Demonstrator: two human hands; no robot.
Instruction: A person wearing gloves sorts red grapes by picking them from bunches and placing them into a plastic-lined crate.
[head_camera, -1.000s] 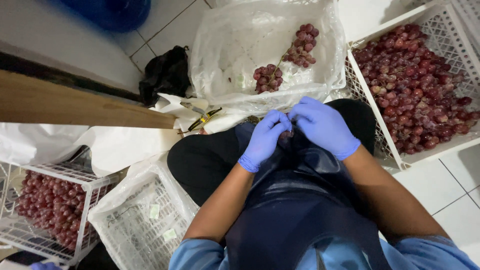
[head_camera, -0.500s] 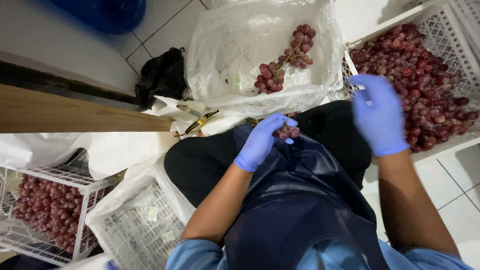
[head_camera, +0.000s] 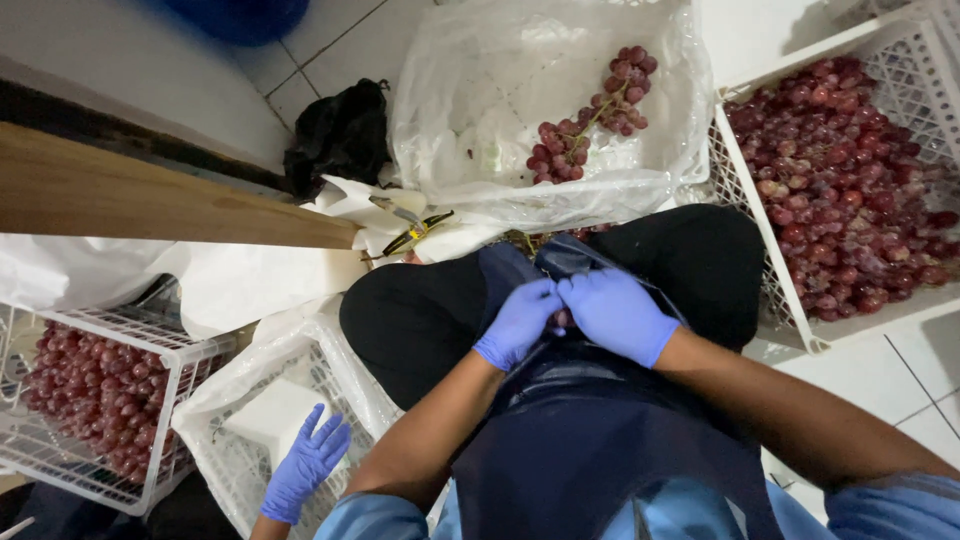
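Both my hands wear blue gloves and meet over my lap, above a dark apron (head_camera: 590, 440). My left hand (head_camera: 518, 322) and my right hand (head_camera: 615, 313) close together on a small bunch of red grapes (head_camera: 563, 320), which is mostly hidden between the fingers. A larger bunch of red grapes (head_camera: 592, 118) lies in the plastic-lined white crate (head_camera: 470, 110) in front of my knees. Yellow-handled snips (head_camera: 415, 233) rest on white paper just left of my knees.
A white crate (head_camera: 742, 180) full of red grapes stands at the right, and another grape crate (head_camera: 120, 335) at the lower left. Another person's blue-gloved hand (head_camera: 305, 470) reaches into a plastic-lined crate (head_camera: 235, 385). A wooden plank (head_camera: 150, 200) and a black bag (head_camera: 340, 135) lie at the left.
My right hand went out to the crate at the right half a second ago and has come back to join my left hand over my lap. Another person's gloved hand has appeared at the lower left.
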